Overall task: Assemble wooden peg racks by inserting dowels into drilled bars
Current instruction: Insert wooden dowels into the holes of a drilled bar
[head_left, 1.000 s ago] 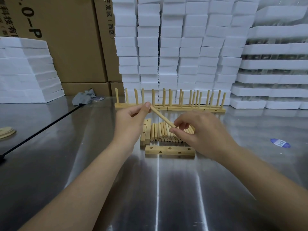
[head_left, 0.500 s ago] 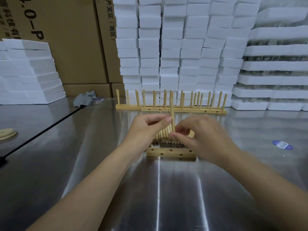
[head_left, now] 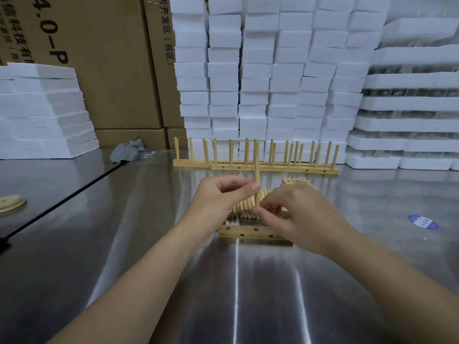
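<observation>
A wooden dowel point(head_left: 257, 167) stands upright in the air above the table's middle. My left hand point(head_left: 223, 194) pinches it near its middle with thumb and forefinger. My right hand point(head_left: 295, 214) grips its lower end with the fingertips. Just below and nearer to me lies a drilled wooden bar point(head_left: 246, 232) with several empty holes. Behind the hands a row of loose dowels point(head_left: 244, 209) lies side by side, partly hidden. Further back stand finished peg racks point(head_left: 255, 165) with upright pegs.
The steel table point(head_left: 149, 244) carries a grey rag point(head_left: 128, 148) at the back left, round wooden discs point(head_left: 11, 203) at the left edge and a blue sticker point(head_left: 423, 221) on the right. More drilled bars point(head_left: 294, 181) lie behind my right hand. Foam blocks point(head_left: 273, 70) and cardboard boxes point(head_left: 99, 58) wall the back.
The dowel went from slanted between my hands to upright. Both hands came closer together over the loose dowels, and my right hand shifted to the dowel's lower end.
</observation>
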A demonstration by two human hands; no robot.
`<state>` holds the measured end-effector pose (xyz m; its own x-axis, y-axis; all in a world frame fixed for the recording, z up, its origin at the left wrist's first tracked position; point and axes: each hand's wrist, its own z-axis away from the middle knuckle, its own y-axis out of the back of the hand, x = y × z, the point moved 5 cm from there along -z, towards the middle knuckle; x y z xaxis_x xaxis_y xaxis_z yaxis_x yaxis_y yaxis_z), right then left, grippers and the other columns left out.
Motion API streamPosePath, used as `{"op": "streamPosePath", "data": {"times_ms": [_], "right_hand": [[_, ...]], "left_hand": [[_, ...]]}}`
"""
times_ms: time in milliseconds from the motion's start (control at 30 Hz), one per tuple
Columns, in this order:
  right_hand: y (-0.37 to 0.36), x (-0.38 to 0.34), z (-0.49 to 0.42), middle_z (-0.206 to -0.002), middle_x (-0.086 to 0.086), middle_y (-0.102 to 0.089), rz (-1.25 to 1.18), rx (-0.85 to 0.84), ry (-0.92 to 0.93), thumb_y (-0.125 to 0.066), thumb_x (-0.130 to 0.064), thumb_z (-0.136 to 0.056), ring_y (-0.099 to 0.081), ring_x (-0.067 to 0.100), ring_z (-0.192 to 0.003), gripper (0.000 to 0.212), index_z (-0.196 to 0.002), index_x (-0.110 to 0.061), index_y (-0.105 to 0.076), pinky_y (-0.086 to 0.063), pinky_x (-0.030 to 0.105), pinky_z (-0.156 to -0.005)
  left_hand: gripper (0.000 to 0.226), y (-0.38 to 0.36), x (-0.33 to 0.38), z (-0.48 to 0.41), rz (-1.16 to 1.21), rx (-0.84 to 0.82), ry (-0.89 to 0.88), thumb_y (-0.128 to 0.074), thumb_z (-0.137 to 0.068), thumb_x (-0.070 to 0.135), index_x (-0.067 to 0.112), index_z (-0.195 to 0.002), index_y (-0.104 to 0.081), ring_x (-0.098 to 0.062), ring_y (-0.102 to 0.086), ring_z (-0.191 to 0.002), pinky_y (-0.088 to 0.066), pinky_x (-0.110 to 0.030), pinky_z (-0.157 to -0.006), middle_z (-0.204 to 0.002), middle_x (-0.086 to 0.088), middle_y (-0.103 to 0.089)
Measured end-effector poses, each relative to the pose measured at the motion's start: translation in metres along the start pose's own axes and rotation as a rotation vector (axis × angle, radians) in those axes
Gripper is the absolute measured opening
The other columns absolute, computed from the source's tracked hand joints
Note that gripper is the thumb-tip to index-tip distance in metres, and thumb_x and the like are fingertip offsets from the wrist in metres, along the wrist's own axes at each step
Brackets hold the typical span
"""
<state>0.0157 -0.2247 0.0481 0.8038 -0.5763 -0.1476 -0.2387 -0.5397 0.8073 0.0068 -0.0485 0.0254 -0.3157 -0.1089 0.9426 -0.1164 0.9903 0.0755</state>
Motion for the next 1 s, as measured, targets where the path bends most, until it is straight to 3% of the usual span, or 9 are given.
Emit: {"op": "streamPosePath", "data": {"times_ms": [133, 233, 367, 500, 600, 700, 767, 833, 1000], "right_hand": [[0.000, 0.000, 0.000, -0.066, -0.016, -0.065, -0.004, -0.009, 0.012, -0.058, -0.051, -0.101, -0.059, 0.003, -0.066, 0.036, -0.078, -0.030, -0.075, -0.046, 0.026, -0.071], [0.001, -0.001, 0.001, -0.066, -0.017, -0.065, 0.016, -0.007, 0.012, -0.056, -0.053, -0.099, -0.061, 0.003, -0.066, 0.037, -0.078, -0.030, -0.075, -0.045, 0.025, -0.070], [0.010, 0.003, 0.003, -0.074, -0.024, -0.065, 0.047, 0.081, -0.060, -0.051, -0.065, -0.091, -0.064, 0.001, -0.074, 0.040, -0.098, -0.035, -0.076, -0.048, 0.027, -0.068], [0.010, 0.013, 0.005, -0.084, -0.024, -0.071, -0.195, 0.153, -0.199, -0.051, -0.073, -0.090, -0.067, -0.002, -0.086, 0.047, -0.114, -0.039, -0.072, -0.050, 0.026, -0.072], [0.010, 0.017, 0.001, -0.089, -0.018, -0.075, -0.465, 0.195, -0.288, -0.067, -0.060, -0.095, -0.069, 0.004, -0.089, 0.029, -0.112, -0.037, -0.074, -0.049, 0.023, -0.074], [0.015, 0.018, -0.004, -0.086, -0.010, -0.077, -0.679, 0.241, -0.307, -0.074, -0.036, -0.097, -0.070, 0.005, -0.082, 0.008, -0.098, -0.030, -0.079, -0.055, 0.021, -0.074], [0.020, 0.021, -0.004, -0.079, -0.009, -0.076, -0.761, 0.262, -0.312, -0.077, -0.028, -0.096, -0.068, 0.001, -0.071, 0.008, -0.090, -0.026, -0.080, -0.052, 0.013, -0.066], [0.022, 0.025, -0.003, -0.078, -0.005, -0.076, -0.799, 0.239, -0.326, -0.079, -0.029, -0.094, -0.067, 0.003, -0.068, 0.008, -0.087, -0.026, -0.081, -0.051, 0.014, -0.062], [0.025, 0.033, -0.001, -0.082, 0.001, -0.078, -0.853, 0.100, -0.359, -0.084, -0.042, -0.079, -0.069, 0.012, -0.073, 0.018, -0.090, -0.027, -0.083, -0.053, 0.019, -0.063]], "left_hand": [[0.010, 0.000, 0.001, 0.000, -0.026, -0.008, -0.008, -0.086, -0.088, 0.037, 0.035, -0.097, -0.086, -0.001, -0.075, -0.099, -0.052, -0.007, -0.075, -0.102, 0.008, -0.082], [0.009, 0.000, 0.001, 0.000, -0.020, -0.006, 0.003, -0.087, -0.087, 0.036, 0.032, -0.095, -0.086, -0.001, -0.075, -0.094, -0.052, -0.008, -0.074, -0.099, 0.006, -0.082], [0.012, 0.001, 0.002, 0.001, -0.024, 0.008, 0.007, -0.087, -0.087, 0.038, 0.027, -0.091, -0.086, 0.001, -0.071, -0.087, -0.048, -0.007, -0.071, -0.092, 0.005, -0.081], [0.014, 0.001, 0.005, 0.002, -0.047, -0.027, -0.001, -0.087, -0.088, 0.035, 0.021, -0.091, -0.085, -0.008, -0.075, -0.090, -0.052, -0.012, -0.077, -0.093, -0.001, -0.082], [0.012, -0.007, 0.005, 0.005, -0.097, -0.136, 0.013, -0.086, -0.090, 0.028, 0.017, -0.089, -0.083, -0.019, -0.078, -0.092, -0.058, -0.020, -0.085, -0.090, -0.007, -0.082], [0.007, -0.014, 0.005, 0.008, -0.151, -0.221, 0.036, -0.087, -0.089, 0.020, 0.016, -0.089, -0.082, -0.013, -0.077, -0.083, -0.058, -0.021, -0.080, -0.087, -0.006, -0.081], [0.008, -0.015, 0.005, 0.009, -0.148, -0.240, 0.053, -0.086, -0.090, 0.019, 0.013, -0.092, -0.080, -0.013, -0.075, -0.077, -0.057, -0.019, -0.076, -0.086, -0.014, -0.080], [0.005, -0.014, 0.005, 0.008, -0.111, -0.230, 0.068, -0.081, -0.094, 0.016, 0.012, -0.094, -0.078, -0.013, -0.075, -0.076, -0.056, -0.017, -0.072, -0.086, -0.020, -0.079], [0.006, -0.001, 0.008, 0.002, -0.059, -0.117, 0.047, -0.078, -0.097, 0.022, 0.021, -0.092, -0.082, -0.008, -0.071, -0.072, -0.051, -0.012, -0.064, -0.081, -0.006, -0.080]]}}
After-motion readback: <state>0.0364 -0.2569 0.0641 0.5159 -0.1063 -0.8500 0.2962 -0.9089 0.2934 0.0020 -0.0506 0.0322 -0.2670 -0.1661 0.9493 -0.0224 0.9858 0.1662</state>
